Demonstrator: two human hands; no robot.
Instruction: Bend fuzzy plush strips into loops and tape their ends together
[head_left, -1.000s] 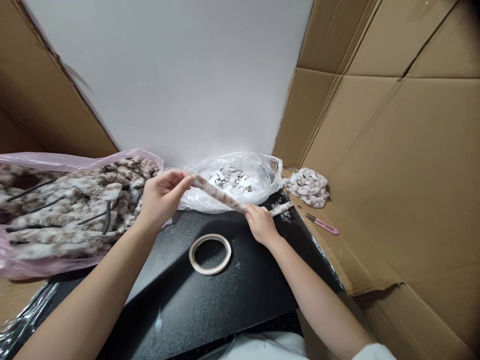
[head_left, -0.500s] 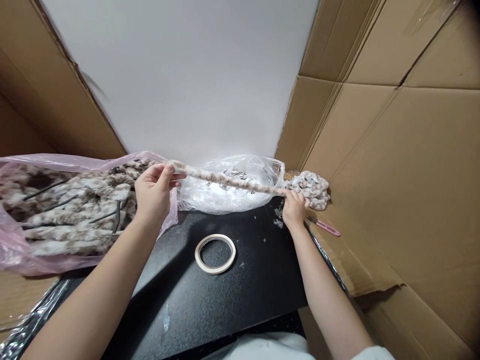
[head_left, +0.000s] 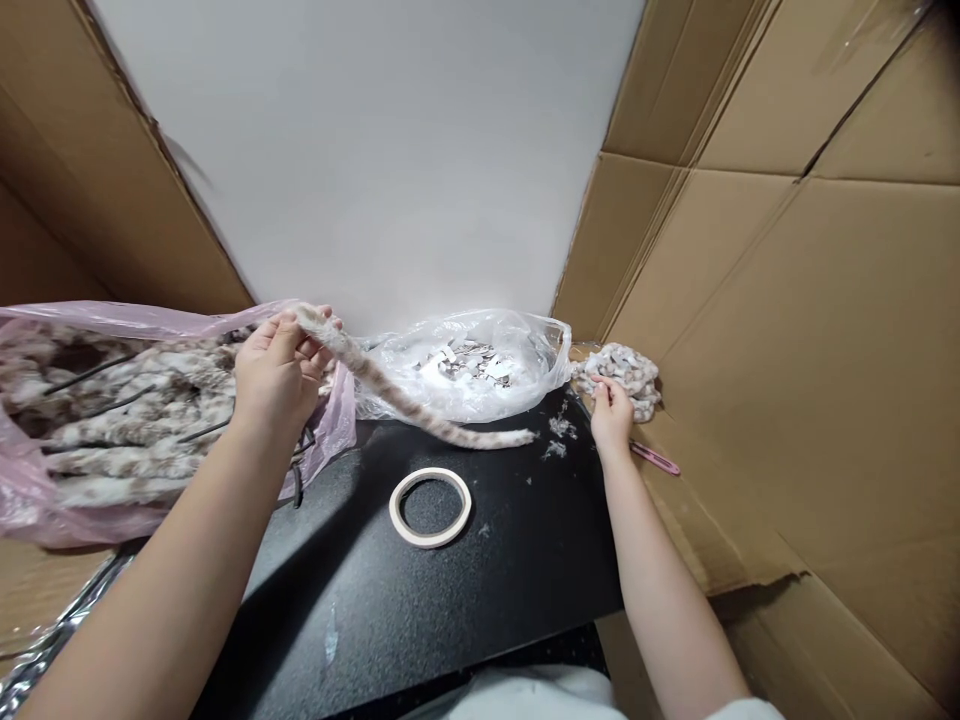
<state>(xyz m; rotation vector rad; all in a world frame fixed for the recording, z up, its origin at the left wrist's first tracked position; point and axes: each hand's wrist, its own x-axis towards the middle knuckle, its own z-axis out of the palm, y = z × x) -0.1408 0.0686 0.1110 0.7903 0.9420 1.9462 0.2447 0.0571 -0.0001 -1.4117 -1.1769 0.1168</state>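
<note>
My left hand [head_left: 279,368] pinches one end of a long, fluffy, white-and-brown strip [head_left: 405,400] between thumb and fingers. The strip slants down to the right, its other end loose above the black table [head_left: 525,560]. To the right, my right hand [head_left: 612,412] is apart from the strip, thumb and index finger pressed together near a bundle of similar fluffy material [head_left: 628,372]. What it pinches, if anything, is too small to make out. A roll of pale tape [head_left: 399,520] lies flat on the table between my forearms.
A pink plastic bag [head_left: 150,318] full of fluffy strips and dark rods lies at the left. A clear bag [head_left: 525,385] holds small white pieces at the back. A pink-handled tool [head_left: 657,459] rests at the right, by cardboard walls [head_left: 810,330].
My right hand has let go of the strip's end and moved slightly right. The strip now droops from my left hand, which has moved left and a little up.
</note>
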